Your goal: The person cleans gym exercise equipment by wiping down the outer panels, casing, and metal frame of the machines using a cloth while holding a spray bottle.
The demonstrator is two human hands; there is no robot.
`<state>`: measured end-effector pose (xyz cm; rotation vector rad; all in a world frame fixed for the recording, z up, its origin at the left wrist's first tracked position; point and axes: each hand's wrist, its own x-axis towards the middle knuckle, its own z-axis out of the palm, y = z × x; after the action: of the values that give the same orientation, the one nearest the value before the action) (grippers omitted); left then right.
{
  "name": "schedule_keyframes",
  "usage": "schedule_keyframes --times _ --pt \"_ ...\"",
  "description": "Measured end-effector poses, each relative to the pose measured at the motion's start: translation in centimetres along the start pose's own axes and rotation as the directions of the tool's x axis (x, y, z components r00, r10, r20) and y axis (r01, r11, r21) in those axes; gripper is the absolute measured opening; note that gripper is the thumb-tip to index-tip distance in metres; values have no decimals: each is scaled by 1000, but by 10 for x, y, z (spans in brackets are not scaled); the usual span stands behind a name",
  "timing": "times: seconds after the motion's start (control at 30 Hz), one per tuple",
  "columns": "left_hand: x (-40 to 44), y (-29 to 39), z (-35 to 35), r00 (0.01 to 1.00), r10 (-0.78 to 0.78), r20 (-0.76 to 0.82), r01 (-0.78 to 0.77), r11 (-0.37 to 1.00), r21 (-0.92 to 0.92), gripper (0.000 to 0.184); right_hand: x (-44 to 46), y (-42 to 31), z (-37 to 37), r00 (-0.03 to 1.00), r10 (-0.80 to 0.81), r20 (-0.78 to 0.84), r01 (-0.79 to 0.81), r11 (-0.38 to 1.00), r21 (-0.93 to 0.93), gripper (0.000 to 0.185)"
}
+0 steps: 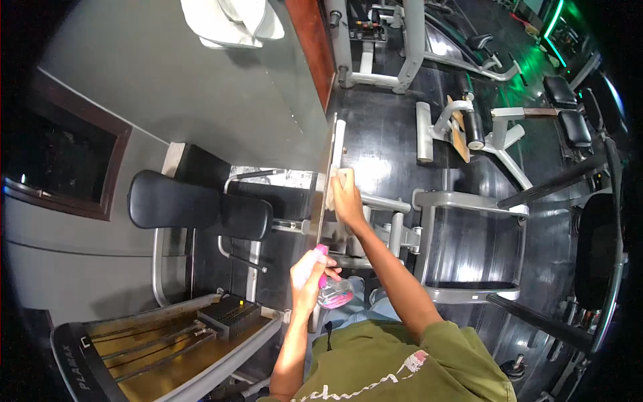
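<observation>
My left hand (307,276) is wrapped round the neck of a spray bottle (336,295). The bottle has a bright pink spray head and a clear body with some pink showing at its base. My right hand (347,199) is closed on a pale cloth (330,193) and presses it against an upright panel (320,213), seen nearly edge-on. Much of the cloth is hidden behind my fingers. The panel stands on a gym machine just ahead of me, and the spray bottle is close to its near edge.
A black padded seat (175,199) stands to the left, with a weight stack (231,315) in a frame below it. Grey metal frames (469,295) and a roller-padded machine (474,127) stand to the right. A white cloth (234,20) hangs at the top.
</observation>
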<state>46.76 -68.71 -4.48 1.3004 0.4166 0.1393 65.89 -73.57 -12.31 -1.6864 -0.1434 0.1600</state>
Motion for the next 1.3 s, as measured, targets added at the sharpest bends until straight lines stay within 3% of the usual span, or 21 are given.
schedule_keyframes --times 0.13,0.2,0.4,0.43,0.47,0.53,0.6,0.73,0.8,0.87,0.9,0.93,1.0,1.07,1.1,1.13,1.2,1.23,1.3 --pt "14 2 5 999 35 34 -36 999 35 40 8 -10 -9 1000 4 -18 -6 995 -101 33" --pt "20 5 6 996 67 66 -67 998 -3 33 -20 -31 -19 977 191 97 -178 975 -130 38" --pt "34 10 12 995 75 59 -75 997 -5 34 -45 -20 -21 975 139 173 -133 990 -48 40" --pt "36 10 12 996 75 54 -75 997 4 34 -34 -25 -24 946 259 194 -251 966 -62 39" --pt "38 9 12 996 78 42 -79 997 7 34 -15 -26 -22 944 256 207 -249 967 -61 39" --pt "41 5 13 994 97 44 -97 995 4 32 26 -20 -14 977 206 61 -193 966 -171 39" --pt "42 4 14 993 117 17 -117 993 4 31 71 -5 -8 998 17 -53 -26 982 -186 37" --pt "40 -6 15 980 187 -66 -186 982 18 35 117 4 -7 999 -14 -36 11 995 -101 36" --pt "39 -9 13 973 208 -96 -208 978 17 35 92 -15 -17 983 169 74 -166 985 -47 34" --pt "37 -14 9 966 237 -105 -243 969 -49 37 66 5 -10 979 156 129 -170 981 99 25" --pt "35 -18 6 957 261 -129 -266 964 -20 39 45 -7 -16 979 142 145 -149 988 37 20" --pt "36 -22 5 954 269 -133 -280 957 -72 40 32 13 -9 978 133 162 -150 984 97 19" --pt "36 -20 1 951 291 -102 -296 954 -38 41 24 6 -6 997 -16 76 8 994 112 19" --pt "36 -20 4 944 305 -129 -313 949 -46 39 40 -13 -17 976 124 181 -156 973 173 19" --pt "35 -18 6 937 318 -143 -329 942 -65 37 55 -10 -17 985 70 156 -76 997 32 19" --pt "33 -16 7 935 319 -156 -330 943 -52 37 69 -23 -21 981 55 184 -94 973 213 19" --pt "31 -14 10 940 275 -204 -268 962 60 33 104 -15 -21 977 16 214 -50 987 154 18" --pt "32 -12 13 937 278 -211 -270 961 68 33 123 -6 -17 973 71 219 -91 993 79 26" --pt "35 -6 18 930 254 -264 -243 967 74 29 143 5 -16 982 27 186 -20 999 -37 36"
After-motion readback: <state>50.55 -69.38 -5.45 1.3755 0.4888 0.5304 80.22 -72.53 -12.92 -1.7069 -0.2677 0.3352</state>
